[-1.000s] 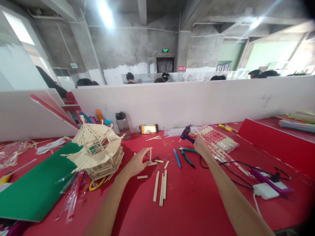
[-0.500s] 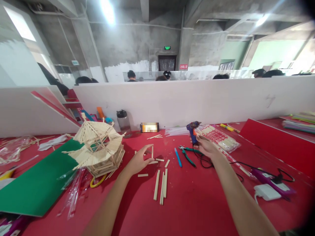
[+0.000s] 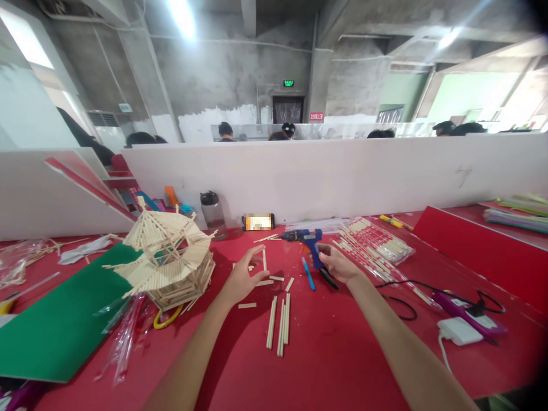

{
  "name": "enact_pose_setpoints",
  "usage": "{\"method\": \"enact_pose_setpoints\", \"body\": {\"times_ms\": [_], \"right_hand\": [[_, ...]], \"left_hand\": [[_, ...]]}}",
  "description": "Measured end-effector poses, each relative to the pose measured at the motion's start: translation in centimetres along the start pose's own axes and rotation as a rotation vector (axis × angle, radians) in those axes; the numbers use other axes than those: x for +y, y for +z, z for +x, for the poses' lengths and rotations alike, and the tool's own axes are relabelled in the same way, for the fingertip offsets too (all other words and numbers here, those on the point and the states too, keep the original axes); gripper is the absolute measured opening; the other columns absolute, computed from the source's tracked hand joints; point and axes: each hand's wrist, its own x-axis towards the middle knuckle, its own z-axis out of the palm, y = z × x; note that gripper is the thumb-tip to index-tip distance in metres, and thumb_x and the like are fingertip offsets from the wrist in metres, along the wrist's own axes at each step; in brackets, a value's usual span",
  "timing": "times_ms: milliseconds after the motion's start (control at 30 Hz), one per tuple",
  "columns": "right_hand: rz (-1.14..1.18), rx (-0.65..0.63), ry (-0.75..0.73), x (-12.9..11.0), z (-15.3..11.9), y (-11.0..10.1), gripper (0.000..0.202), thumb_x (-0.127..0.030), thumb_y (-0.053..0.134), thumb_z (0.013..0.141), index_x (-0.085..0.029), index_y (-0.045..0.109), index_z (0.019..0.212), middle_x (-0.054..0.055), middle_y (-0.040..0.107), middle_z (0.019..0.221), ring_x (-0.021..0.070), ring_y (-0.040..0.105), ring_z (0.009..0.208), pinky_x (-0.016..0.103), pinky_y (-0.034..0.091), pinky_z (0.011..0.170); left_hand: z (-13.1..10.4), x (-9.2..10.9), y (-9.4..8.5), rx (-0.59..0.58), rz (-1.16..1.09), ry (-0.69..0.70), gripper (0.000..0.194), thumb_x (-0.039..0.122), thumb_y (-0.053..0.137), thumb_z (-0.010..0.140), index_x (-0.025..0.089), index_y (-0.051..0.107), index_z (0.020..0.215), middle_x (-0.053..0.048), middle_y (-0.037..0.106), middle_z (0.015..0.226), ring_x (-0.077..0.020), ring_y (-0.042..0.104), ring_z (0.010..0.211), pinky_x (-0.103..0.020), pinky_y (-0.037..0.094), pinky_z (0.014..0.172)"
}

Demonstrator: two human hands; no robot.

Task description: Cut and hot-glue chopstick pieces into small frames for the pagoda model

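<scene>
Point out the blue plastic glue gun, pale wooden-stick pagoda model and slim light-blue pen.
Blue plastic glue gun point(image 3: 306, 236), head view: its body.
Pale wooden-stick pagoda model point(image 3: 177, 269), head view: lower roof.
Slim light-blue pen point(image 3: 308, 274), head view: mid-barrel.

Red tabletop, beneath the left fingers. White partition, low, running across beyond those fingers. Grey concrete wall, farther beyond, with ragged white paint low down. Dark door, beyond the fingers and slightly right; green lit sign above, red notice at its right. Ceiling light, glaring, high and left of the fingers; second light, high and far right. Bright window, far upper left.
</scene>
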Motion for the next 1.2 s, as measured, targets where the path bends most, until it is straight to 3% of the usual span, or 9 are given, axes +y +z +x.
{"method": "enact_pose_setpoints", "body": {"times_ms": [133,300,500,633,800,1200], "right_hand": [[0.028,-0.037,0.003,0.5,-0.1,1.3,0.042,-0.04,0.089,0.063,-0.019,0.065,0.092,0.002,0.068,0.082,0.0157,0.065,0.075,0.028,0.052,0.072],[0.055,-0.079,-0.04,0.2,-0.3,2.5,0.039,-0.044,0.083,0.072,-0.021,0.06,0.094,0.001,0.065,0.08,0.0156,0.063,0.071,0.031,0.052,0.072],[0.061,-0.089,-0.063,-1.0,-0.7,3.9,0.033,-0.043,0.077,0.078,-0.022,0.052,0.082,-0.003,0.054,0.069,0.0122,0.05,0.059,0.028,0.049,0.061],[-0.132,-0.06,-0.099,-0.5,-0.4,4.5,0.034,-0.052,0.063,0.088,-0.019,0.056,0.084,-0.006,0.044,0.059,0.011,0.043,0.053,0.025,0.043,0.054],[-0.465,0.103,-0.159,1.3,0.0,4.7,0.045,-0.061,0.066,0.081,-0.017,0.062,0.081,-0.003,0.05,0.06,0.0106,0.046,0.051,0.024,0.041,0.05],[-0.757,0.161,-0.21,0.7,-0.2,5.2,0.043,-0.058,0.056,0.088,-0.017,0.058,0.073,-0.002,0.049,0.054,0.0118,0.046,0.046,0.023,0.036,0.044]], "left_hand": [[0.0,-0.1,0.2,0.011,-0.026,0.017,0.064,0.033,0.07,0.082,0.029,0.046,0.141,-0.007,0.061,0.131,-0.0218,0.062,0.11,-0.04,0.046,0.102],[0.0,0.1,0.2,0.016,-0.029,0.016,0.067,0.033,0.07,0.082,0.029,0.043,0.143,-0.008,0.058,0.136,-0.0213,0.062,0.109,-0.039,0.047,0.101],[0.0,0.2,0.2,0.018,-0.066,0.049,0.067,0.029,0.07,0.082,0.03,0.042,0.143,-0.008,0.051,0.146,-0.02,0.062,0.109,-0.039,0.047,0.101],[0.0,0.5,0.0,0.04,-0.102,0.075,0.068,0.026,0.07,0.082,0.03,0.041,0.144,-0.009,0.049,0.147,-0.0204,0.062,0.108,-0.039,0.046,0.1],[0.0,0.6,-0.2,0.07,-0.181,0.082,0.071,0.027,0.074,0.08,0.028,0.041,0.143,-0.01,0.049,0.147,-0.0203,0.061,0.108,-0.038,0.047,0.099],[-0.2,1.1,0.1,0.027,-0.216,0.084,0.073,0.023,0.076,0.078,0.029,0.042,0.142,-0.01,0.051,0.146,-0.0192,0.062,0.104,-0.039,0.046,0.101]]}}
